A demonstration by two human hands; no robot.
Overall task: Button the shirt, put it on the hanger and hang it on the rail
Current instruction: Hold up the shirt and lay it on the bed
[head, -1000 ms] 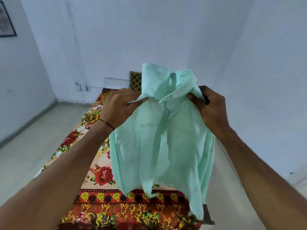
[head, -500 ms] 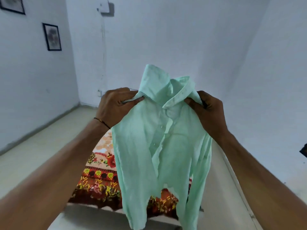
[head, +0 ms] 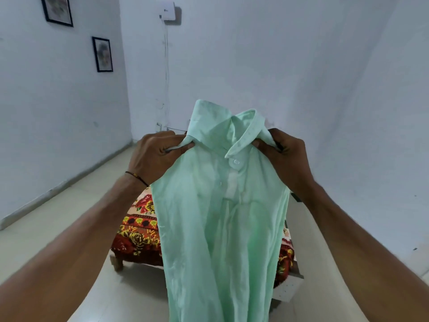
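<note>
A mint green shirt (head: 216, 217) hangs in the air in front of me, collar up and front facing me. My left hand (head: 155, 156) pinches its left shoulder just beside the collar. My right hand (head: 284, 156) grips the right shoulder by the collar, and a thin dark edge shows at its fingers. A white button (head: 236, 161) sits fastened below the collar; the placket beneath it looks closed. The shirt's lower hem runs out of the bottom of the frame. No rail is in view, and I cannot tell whether a hanger is inside the shirt.
A low bed with a red floral cover (head: 137, 231) stands behind the shirt, its wooden leg (head: 117, 263) on the pale tiled floor (head: 58, 219). White walls close in on both sides. Two framed pictures (head: 102, 54) hang on the left wall, and a white box (head: 169, 11) higher up.
The view has tilted up and pulled back from the bed. Both hands keep their grip while the shirt hangs straighter and flatter, its top button now facing me.
</note>
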